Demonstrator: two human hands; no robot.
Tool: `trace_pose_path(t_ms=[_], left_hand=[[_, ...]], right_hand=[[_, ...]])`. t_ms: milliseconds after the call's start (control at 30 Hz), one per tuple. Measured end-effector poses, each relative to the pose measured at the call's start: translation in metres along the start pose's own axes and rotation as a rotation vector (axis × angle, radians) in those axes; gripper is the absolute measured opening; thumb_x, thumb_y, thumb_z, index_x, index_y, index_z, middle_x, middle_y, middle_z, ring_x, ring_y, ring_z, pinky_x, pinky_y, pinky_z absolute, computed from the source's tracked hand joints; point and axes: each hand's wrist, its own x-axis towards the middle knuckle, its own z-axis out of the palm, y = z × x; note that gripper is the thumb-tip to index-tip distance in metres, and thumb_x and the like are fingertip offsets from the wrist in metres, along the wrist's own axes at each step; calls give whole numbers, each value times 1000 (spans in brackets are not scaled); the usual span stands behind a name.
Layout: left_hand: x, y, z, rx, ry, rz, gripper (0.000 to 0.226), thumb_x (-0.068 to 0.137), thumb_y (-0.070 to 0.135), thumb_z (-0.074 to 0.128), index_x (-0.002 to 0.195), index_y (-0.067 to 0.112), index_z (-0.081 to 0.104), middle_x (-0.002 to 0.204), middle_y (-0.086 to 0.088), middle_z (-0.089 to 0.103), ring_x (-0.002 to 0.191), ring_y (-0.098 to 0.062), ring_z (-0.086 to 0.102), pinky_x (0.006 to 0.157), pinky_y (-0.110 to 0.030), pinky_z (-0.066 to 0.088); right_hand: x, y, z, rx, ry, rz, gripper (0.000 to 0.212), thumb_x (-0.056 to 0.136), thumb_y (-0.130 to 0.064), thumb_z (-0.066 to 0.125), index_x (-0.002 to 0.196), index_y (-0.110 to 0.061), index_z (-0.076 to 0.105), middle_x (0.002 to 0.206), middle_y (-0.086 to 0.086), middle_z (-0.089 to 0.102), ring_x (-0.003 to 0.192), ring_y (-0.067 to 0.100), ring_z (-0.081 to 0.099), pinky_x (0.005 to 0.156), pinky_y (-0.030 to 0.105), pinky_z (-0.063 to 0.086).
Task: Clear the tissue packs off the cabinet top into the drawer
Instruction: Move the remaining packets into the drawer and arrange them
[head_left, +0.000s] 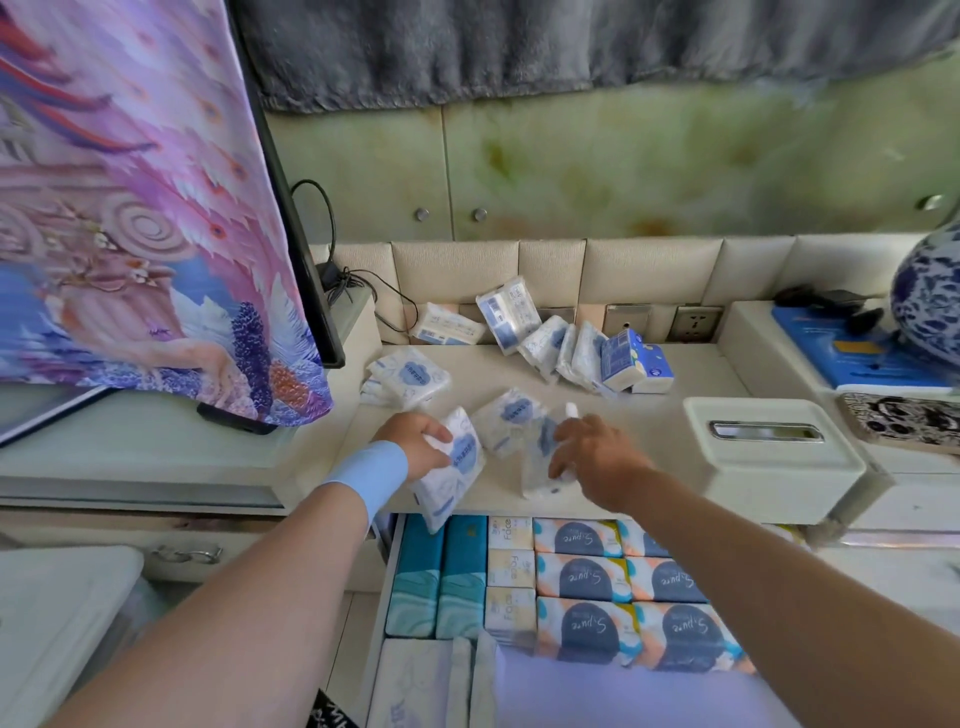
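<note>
Tissue packs on the bench and in the drawer. One tissue pack (449, 470), white with a blue oval label, sits at the front edge of the bench (649, 410), its lower end hanging out over the open drawer (392, 556). The left hand (415, 441), with a pale blue wristband (371, 470), grips this pack, fingers and thumb clamped on its left side. Just to the right, the right hand (597, 460) holds a second pack (540, 467), also near the front edge, with fingers curled over the top and the thumb lower down; both are blurred. A third pack (511, 421) lies between the two hands, a little further back. Another pack (408, 376) lies further back on the left. A row of packs (550, 343) leans against the padded back panel, ending in a blue pack (623, 358). The drawer below the bench edge is filled with neat rows of larger packs in teal, white, and orange with dark blue. To the right on the bench stands a white tissue box (769, 452), and beyond it a blue-and-white vase (930, 306). A wall socket (693, 322) is set in the back panel. A purple patterned cloth (145, 208) hangs on the left.
</note>
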Motion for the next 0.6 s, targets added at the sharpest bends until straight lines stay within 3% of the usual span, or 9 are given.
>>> trace_pose_path(t_ms=[100,167,233,267,300,400,467,533,600], left_hand=[[-7,-1,3,5,-11,28,32,84,13,71,106,27,53,130,-3,52,105,-22,54,81,-27,44],[-13,-1,6,2,-26,40,38,86,9,67,113,28,49,126,-2,52,103,-23,54,81,-29,46],[-16,-1,9,33,-52,63,45,88,7,62,124,29,47,126,-2,53,106,-24,55,85,-31,47],[-17,-1,10,86,-65,81,46,90,7,59,128,29,47,128,-3,53,109,-25,56,89,-32,47],[-17,-1,11,162,-82,98,46,92,8,55,132,30,48,131,-3,53,112,-26,55,92,-34,47],[-16,4,12,409,-132,127,46,96,12,44,136,34,50,135,-2,54,117,-30,53,95,-36,45],[-15,12,11,548,-151,148,49,97,12,40,137,39,49,137,-1,53,121,-31,50,100,-35,39],[-12,20,10,646,-150,169,52,98,10,38,139,41,47,139,-1,51,124,-29,48,103,-33,35],[-3,28,10,700,-170,177,55,96,9,36,139,42,47,140,0,52,124,-29,49,103,-33,35]], right_hand=[[-21,10,16,192,-138,193,58,76,14,48,92,-38,69,142,-7,47,125,17,49,103,26,40],[-27,10,20,283,-139,282,60,75,17,43,84,-38,66,137,-5,51,119,17,55,98,25,45],[-28,8,20,405,-87,405,53,81,13,42,84,-34,68,122,1,58,86,19,63,69,27,54],[-28,6,18,433,-67,456,48,85,9,43,89,-31,69,116,4,59,72,18,60,56,26,50],[-27,5,18,442,-55,495,41,88,3,45,99,-28,68,116,6,59,69,18,57,54,24,45],[-18,7,20,490,-66,626,38,91,-13,55,127,-22,57,128,8,56,94,20,56,74,25,44],[-10,5,18,537,-73,717,44,92,-25,60,134,-17,51,125,10,58,99,23,58,79,29,47],[1,1,16,559,-76,799,52,91,-39,60,132,-10,51,111,9,61,95,24,60,78,31,48],[13,-5,14,562,-90,854,57,88,-53,61,118,-4,55,92,6,60,81,22,58,73,30,48]])
